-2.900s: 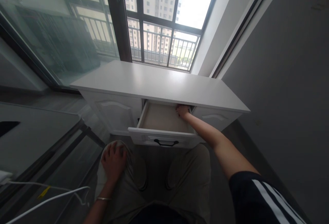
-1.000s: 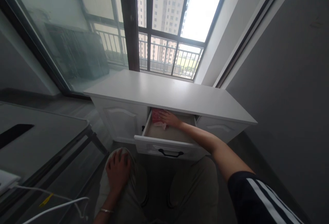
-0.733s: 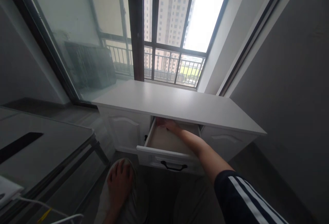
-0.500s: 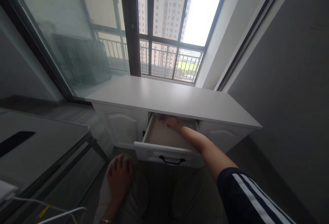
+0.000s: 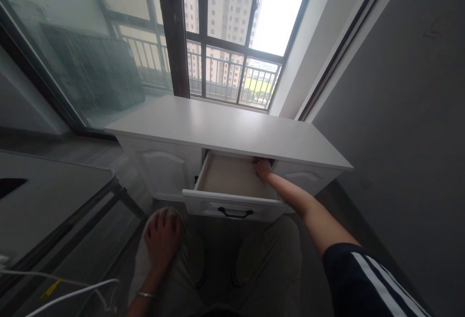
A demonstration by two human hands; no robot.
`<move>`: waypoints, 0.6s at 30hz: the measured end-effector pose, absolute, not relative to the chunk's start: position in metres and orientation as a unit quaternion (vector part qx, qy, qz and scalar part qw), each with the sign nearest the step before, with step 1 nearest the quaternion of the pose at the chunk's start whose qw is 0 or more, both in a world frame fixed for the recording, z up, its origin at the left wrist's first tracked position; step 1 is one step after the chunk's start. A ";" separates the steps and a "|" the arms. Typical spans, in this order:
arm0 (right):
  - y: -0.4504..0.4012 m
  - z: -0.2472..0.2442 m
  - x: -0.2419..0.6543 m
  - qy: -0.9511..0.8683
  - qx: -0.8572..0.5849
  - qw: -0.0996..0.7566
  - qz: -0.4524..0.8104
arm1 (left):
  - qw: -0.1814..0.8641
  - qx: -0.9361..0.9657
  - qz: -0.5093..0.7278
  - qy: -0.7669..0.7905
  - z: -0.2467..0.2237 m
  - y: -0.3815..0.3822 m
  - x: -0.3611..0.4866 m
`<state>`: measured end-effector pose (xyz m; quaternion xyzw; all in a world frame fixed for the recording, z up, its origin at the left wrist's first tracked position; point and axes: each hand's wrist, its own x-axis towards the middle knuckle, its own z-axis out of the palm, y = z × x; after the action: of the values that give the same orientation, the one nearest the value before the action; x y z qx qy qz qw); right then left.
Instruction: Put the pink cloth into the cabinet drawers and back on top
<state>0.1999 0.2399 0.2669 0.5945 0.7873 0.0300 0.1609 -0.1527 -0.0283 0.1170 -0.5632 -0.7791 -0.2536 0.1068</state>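
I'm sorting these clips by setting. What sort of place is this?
Probably a room in a high-rise home: a white cabinet stands before a glass door, and beyond it are a balcony railing and a tall building.

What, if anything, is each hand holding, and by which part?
The left hand holds nothing; it rests on the knee. Whether the right hand, inside the drawer, grips anything cannot be told.

Tall dark-framed window [image 5: 232,36] lets in daylight behind white cabinet [image 5: 218,123]. Grey wall [image 5: 407,113] at right, dim; floor [image 5: 218,254] dark.
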 end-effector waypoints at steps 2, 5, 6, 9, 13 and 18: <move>0.237 0.273 0.190 0.772 0.617 0.150 0.014 | 0.104 -0.561 -0.253 -0.782 0.118 -0.029 -0.153; 0.230 0.284 0.178 0.758 0.639 0.128 -0.022 | 0.102 -0.565 -0.239 -0.783 0.120 -0.031 -0.154; 0.227 0.289 0.177 0.757 0.640 0.122 -0.040 | 0.102 -0.565 -0.235 -0.784 0.120 -0.031 -0.155; 0.212 0.306 0.188 0.758 0.636 0.112 -0.097 | 0.105 -0.568 -0.230 -0.784 0.122 -0.032 -0.156; 0.173 0.326 0.234 0.740 0.597 -0.024 -0.308 | 0.108 -0.570 -0.234 -0.780 0.122 -0.033 -0.157; 0.098 0.320 0.302 0.508 0.486 -0.455 -0.547 | 0.104 -0.577 -0.234 -0.776 0.121 -0.034 -0.158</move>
<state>0.3020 0.0982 0.3202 0.4856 0.5082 -0.5466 -0.4551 -0.1575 -0.0341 0.1205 -0.5766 -0.7758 -0.2343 0.1042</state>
